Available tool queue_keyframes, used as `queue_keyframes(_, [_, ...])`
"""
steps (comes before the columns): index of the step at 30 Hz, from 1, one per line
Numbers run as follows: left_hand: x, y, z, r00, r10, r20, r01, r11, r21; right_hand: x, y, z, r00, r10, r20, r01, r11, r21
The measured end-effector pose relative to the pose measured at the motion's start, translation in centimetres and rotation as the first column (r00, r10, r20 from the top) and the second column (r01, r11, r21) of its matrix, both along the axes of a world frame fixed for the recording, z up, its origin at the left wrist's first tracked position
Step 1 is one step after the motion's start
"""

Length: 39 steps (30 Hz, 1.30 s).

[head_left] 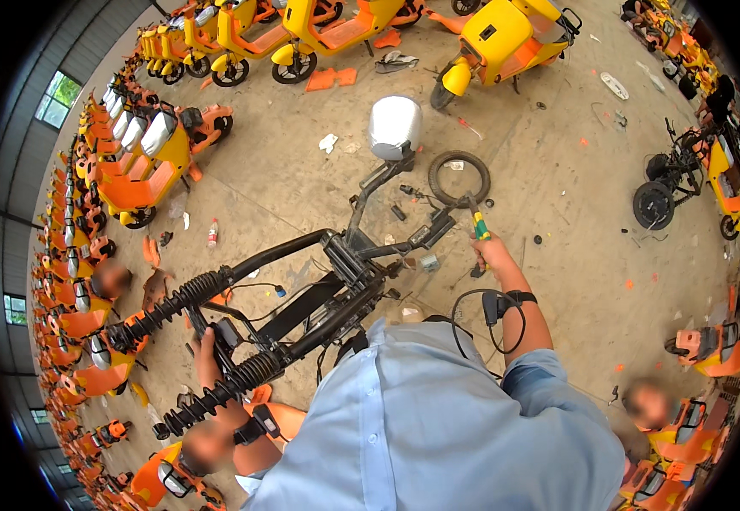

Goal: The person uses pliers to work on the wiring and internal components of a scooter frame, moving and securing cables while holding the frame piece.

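A stripped black scooter frame [281,311] lies tilted in front of me, with black coil springs [184,294] along its left side. My left hand [208,362] is closed around a part of the frame between the springs; the fingers are partly hidden. Out to the right, my right hand [493,253] grips the green and yellow handle of a hammer [480,226]. Its grey head appears over the near edge of a black tyre [432,180] on the floor. A silver rounded piece, like a covered saddle [395,126], sits at the frame's far end.
Rows of yellow and orange scooters [144,175] line the left side and the back. One yellow scooter [506,43] stands beyond the tyre. Farther right is a black frame with a wheel [653,205]. A plastic bottle [212,232], orange panels [321,80] and small scraps litter the concrete floor.
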<state>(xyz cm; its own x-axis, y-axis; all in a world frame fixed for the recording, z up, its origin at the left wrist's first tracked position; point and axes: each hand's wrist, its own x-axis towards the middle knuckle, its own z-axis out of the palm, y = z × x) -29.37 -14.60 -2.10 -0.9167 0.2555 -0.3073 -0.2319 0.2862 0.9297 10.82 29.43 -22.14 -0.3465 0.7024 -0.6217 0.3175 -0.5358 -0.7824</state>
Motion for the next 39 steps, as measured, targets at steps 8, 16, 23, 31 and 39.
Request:
queue_keyframes(8, [0.0,-4.7,-1.3,0.983,-0.174,0.057,0.165,0.978,0.129,1.5,-1.4,-0.5,0.999,-0.004,0.035,0.003,0.999,0.040])
queue_keyframes(16, [2.3,-3.6,0.2,0.995,-0.100,0.011,0.100,0.995,-0.027,2.1,-3.4,0.6,0.999,-0.012,0.052,0.013,1.000,-0.007])
queue_keyframes(23, [2.6,-4.4,0.2,0.992,-0.097,0.083,0.097,0.995,0.008,2.3,-2.5,5.0,0.985,0.110,0.134,-0.099,0.992,-0.083])
queue_keyframes(31, [4.4,-2.2,1.7,0.994,-0.059,0.094,0.060,0.998,-0.003,3.2,-3.0,9.6,0.973,0.202,0.112,-0.181,0.968,-0.176])
queue_keyframes(39, [4.9,0.2,2.5,0.995,-0.064,0.073,0.066,0.997,-0.025,2.1,-6.9,6.9,0.885,0.445,0.138,-0.411,0.885,-0.219])
